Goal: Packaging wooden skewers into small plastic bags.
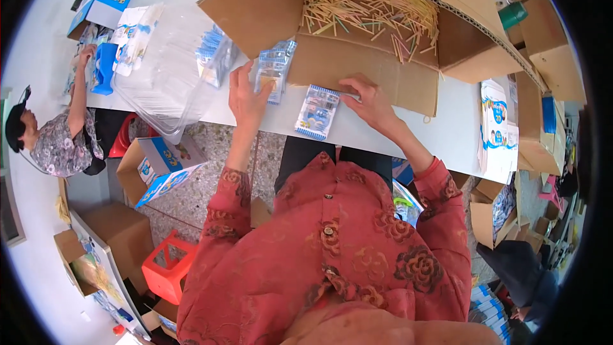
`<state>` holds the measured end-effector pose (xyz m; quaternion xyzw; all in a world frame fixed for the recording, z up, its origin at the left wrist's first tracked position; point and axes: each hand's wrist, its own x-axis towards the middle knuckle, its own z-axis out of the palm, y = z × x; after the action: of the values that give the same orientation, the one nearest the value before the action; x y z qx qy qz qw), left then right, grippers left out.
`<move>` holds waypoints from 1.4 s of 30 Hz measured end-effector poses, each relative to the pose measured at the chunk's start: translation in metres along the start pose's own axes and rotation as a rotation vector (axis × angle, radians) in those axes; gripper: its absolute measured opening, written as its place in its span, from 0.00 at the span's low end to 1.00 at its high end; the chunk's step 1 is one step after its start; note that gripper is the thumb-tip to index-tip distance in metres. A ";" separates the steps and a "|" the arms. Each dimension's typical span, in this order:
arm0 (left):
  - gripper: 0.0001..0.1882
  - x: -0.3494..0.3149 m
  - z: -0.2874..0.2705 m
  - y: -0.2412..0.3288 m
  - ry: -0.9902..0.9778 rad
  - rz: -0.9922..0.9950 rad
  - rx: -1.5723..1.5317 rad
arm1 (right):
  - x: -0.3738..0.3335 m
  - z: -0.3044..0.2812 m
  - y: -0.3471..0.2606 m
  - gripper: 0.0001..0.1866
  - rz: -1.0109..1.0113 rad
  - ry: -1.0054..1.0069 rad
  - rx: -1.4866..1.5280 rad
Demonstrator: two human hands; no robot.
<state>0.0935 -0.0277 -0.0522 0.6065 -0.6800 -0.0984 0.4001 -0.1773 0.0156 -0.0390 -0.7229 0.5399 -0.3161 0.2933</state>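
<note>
In the head view, the large open cardboard box (258,16) stands on the white counter (453,131) with its opening toward the person, and thin sticks (364,0), mostly pale yellow with a few green and pink, lie heaped inside it. Just in front of the box's left flap, a small pile of blue-and-white packets (276,64) lies on the counter. The left hand (248,99) is at the left side of this pile, its grip wide, the thumb reaching over the near packets; whether it presses on them I cannot tell. Nearer the person than the box's front flap, a single flat packet (318,112) lies near the counter's edge. The right hand (373,105) is at that packet's right side, its grip narrower, fingers bent with a gap between thumb and forefinger; contact with the packet is unclear.

Left of the box are a clear bag with blue-striped packets (214,56), a clear plastic tray (182,105) and a blue holder (103,69), with a co-worker (64,144) seated farther left. Right of the box lie printed flat cartons (497,128).
</note>
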 end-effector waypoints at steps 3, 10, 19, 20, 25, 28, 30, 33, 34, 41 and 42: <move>0.26 -0.016 -0.002 0.020 -0.025 0.139 -0.037 | -0.007 0.014 0.006 0.18 -0.074 0.095 -0.114; 0.28 -0.063 0.008 0.059 -0.212 0.180 -0.031 | -0.013 0.029 -0.001 0.21 -0.219 0.113 -0.281; 0.32 -0.074 0.015 0.056 -0.264 0.091 -0.028 | -0.019 0.027 -0.013 0.18 -0.347 0.220 -0.330; 0.31 -0.074 0.016 0.057 -0.244 0.102 -0.036 | -0.019 0.027 -0.013 0.18 -0.343 0.224 -0.330; 0.31 -0.074 0.015 0.058 -0.230 0.109 -0.066 | -0.013 0.030 -0.015 0.10 -0.238 0.205 -0.109; 0.31 -0.072 0.016 0.057 -0.251 0.094 -0.088 | -0.006 0.031 -0.013 0.09 -0.225 0.151 -0.083; 0.30 -0.071 0.015 0.057 -0.260 0.036 -0.142 | -0.004 0.032 -0.014 0.09 -0.215 0.157 -0.069; 0.24 -0.063 0.008 0.058 -0.260 0.025 -0.198 | -0.002 0.025 -0.018 0.10 -0.187 0.125 -0.007; 0.24 -0.060 0.006 0.057 -0.259 0.024 -0.199 | -0.001 0.020 -0.022 0.10 -0.170 0.093 0.039; 0.07 -0.047 -0.008 0.065 -0.532 -0.116 -0.520 | -0.004 -0.006 -0.048 0.09 -0.200 0.028 0.122; 0.07 -0.047 -0.010 0.066 -0.556 -0.091 -0.506 | -0.005 -0.008 -0.049 0.07 -0.220 0.034 0.126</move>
<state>0.0479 0.0345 -0.0247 0.4681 -0.6893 -0.4416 0.3327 -0.1551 0.0318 0.0029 -0.7524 0.4414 -0.3919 0.2924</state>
